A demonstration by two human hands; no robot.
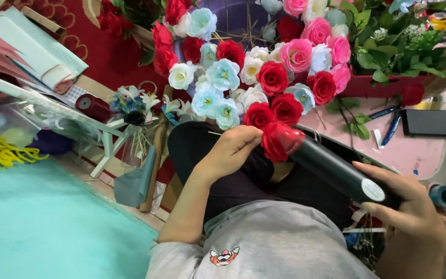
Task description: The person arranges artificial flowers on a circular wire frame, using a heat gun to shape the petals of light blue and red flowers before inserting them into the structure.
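- Head view: a red artificial rose [280,140] is sitting at the upper end of a black glossy cylinder [336,170], over the person's lap, just below a large bouquet of red, pink, white and pale blue roses [254,67].
- The rose's petals are looking shiny and tightly folded, with a bright highlight on the side facing the cylinder.
- The cylinder is lying tilted, its rose end higher and to the left, its lower end carrying a round white label and resting in the right hand [409,206].
- The right hand is wrapping around that lower end, thumb lying along the top and fingers curling underneath, closed around the tube.
- The left hand [231,150] is reaching in from the left with its fingertips [254,139] pressed together against the rose's petals; a thin pale stick is showing just beside its knuckles.
- A pink table [414,150] is standing to the right, bearing blue pens [391,126] and a black flat case [437,123].
- A blue tape roll [445,196] is lying just past the right hand.
- A turquoise sheet [42,227] is covering the lower left.
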